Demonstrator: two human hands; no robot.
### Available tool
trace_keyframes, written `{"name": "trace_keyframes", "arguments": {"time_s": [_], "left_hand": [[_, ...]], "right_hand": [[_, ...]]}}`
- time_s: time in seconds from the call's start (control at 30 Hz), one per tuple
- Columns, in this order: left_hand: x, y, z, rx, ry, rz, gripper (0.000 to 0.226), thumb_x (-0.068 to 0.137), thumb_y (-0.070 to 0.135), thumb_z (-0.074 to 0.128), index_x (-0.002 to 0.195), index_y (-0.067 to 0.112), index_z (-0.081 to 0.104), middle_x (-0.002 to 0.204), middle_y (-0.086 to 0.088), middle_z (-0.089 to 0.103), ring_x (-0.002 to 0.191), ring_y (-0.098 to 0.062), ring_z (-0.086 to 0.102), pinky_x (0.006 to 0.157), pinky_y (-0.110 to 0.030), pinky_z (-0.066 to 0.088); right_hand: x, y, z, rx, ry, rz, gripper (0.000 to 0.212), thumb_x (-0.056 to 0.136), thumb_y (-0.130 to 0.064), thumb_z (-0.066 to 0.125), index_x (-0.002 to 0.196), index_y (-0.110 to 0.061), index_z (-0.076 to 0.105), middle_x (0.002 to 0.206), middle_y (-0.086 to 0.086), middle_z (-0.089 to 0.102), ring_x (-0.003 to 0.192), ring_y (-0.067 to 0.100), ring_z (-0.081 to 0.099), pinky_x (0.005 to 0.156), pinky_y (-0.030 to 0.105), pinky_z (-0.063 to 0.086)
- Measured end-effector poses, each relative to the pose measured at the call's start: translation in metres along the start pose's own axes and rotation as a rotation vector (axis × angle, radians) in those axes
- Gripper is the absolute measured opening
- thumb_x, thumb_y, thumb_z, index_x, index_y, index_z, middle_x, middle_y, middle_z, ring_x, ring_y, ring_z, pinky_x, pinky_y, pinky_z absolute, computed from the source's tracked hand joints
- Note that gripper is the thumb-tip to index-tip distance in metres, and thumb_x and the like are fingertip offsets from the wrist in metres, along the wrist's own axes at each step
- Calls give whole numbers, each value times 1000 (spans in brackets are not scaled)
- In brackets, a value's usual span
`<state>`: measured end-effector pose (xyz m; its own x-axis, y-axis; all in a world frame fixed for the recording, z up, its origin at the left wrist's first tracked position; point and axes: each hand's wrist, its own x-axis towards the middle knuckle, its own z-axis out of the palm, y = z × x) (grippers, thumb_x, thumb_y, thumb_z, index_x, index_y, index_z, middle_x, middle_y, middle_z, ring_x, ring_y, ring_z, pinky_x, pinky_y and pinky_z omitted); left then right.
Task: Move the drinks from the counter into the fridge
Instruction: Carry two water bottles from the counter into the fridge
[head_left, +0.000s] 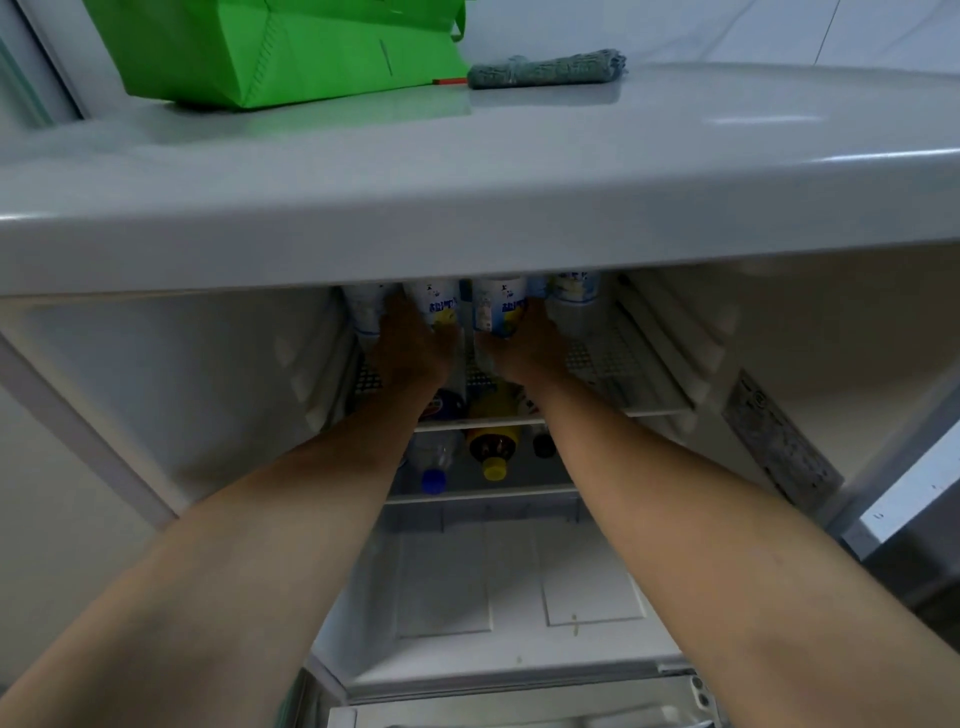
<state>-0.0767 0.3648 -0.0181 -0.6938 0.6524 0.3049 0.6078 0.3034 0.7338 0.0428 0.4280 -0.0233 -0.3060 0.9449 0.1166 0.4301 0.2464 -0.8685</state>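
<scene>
From the head view, two labelled bottles (434, 306) are being set on the upper wire shelf (608, 364) of the fridge (156, 374), one gripped by the left hand (410, 345), one by the right hand (524, 345) (fingertips are hidden). Other drinks are stored below. Release and withdrawal are called for next, judged from this.

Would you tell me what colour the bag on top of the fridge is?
Bright green; the bag shows in the head view, beside a folded grey-blue cloth.
</scene>
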Motion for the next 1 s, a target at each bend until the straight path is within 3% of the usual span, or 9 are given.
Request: {"name": "trace_keyframes", "arguments": {"time_s": [0.17,0.33,0.53,0.6,0.7,0.77,0.83,0.93,1.0], "left_hand": [[6,1,4,40,41,2,53,89,25,69,131,1,46,136,-21,52,126,-37,50,102,-47,44],[7,-1,0,10,29,0,54,86,23,71,129,0,47,133,-22,53,124,-36,53,100,-47,47],[-5,-10,-6,67,-10,20,43,97,19,55,136,2,47,140,-19,51,129,-34,49,107,-43,41],[-16,-17,-5,94,37,37,37,97,13,51,133,2,49,138,-19,52,129,-33,49,107,-37,39],[-33,-24,-1,-56,147,63,29,94,3,50,122,0,56,126,-18,58,118,-30,54,97,-30,41],[-46,-27,2,-205,236,104,19,90,-1,51,107,-2,61,108,-17,63,101,-26,58,81,-18,38],[-60,-31,5,-306,305,177,11,88,4,51,92,-1,60,88,-13,60,83,-15,52,70,-7,32],[-84,-38,5,-413,289,209,7,86,9,50,87,13,56,83,0,55,79,-13,51,66,-7,33],[-102,-40,6,-470,241,169,18,86,10,53,86,28,51,83,7,55,80,-13,53,67,-13,39]], "right_hand": [[12,-8,12,-12,-52,60,75,89,-35,72,148,-10,32,145,18,46,131,34,50,107,47,45],[10,-6,19,62,-68,53,74,93,-13,64,152,-8,20,149,18,42,135,33,44,111,46,41],[-2,7,14,174,-75,29,67,90,-11,67,147,-14,33,144,11,52,129,28,51,108,40,44],[-7,9,12,202,-46,-13,55,92,-12,64,143,-13,42,142,9,54,128,26,52,102,30,42],[-14,10,10,220,68,-10,38,93,-10,57,131,-12,54,133,7,60,113,19,58,88,21,44],[-22,15,11,178,169,-6,29,94,-13,55,122,-13,61,124,6,64,101,13,56,79,22,43],[-34,21,13,166,231,-4,22,94,-17,56,113,-14,66,114,5,68,100,16,60,81,26,44],[-59,25,13,255,283,-33,9,92,-17,62,92,-19,71,92,-3,70,90,14,65,78,27,49],[-81,24,6,322,314,-58,19,90,-19,65,74,-29,65,74,-19,66,74,-4,62,67,15,47]]}}
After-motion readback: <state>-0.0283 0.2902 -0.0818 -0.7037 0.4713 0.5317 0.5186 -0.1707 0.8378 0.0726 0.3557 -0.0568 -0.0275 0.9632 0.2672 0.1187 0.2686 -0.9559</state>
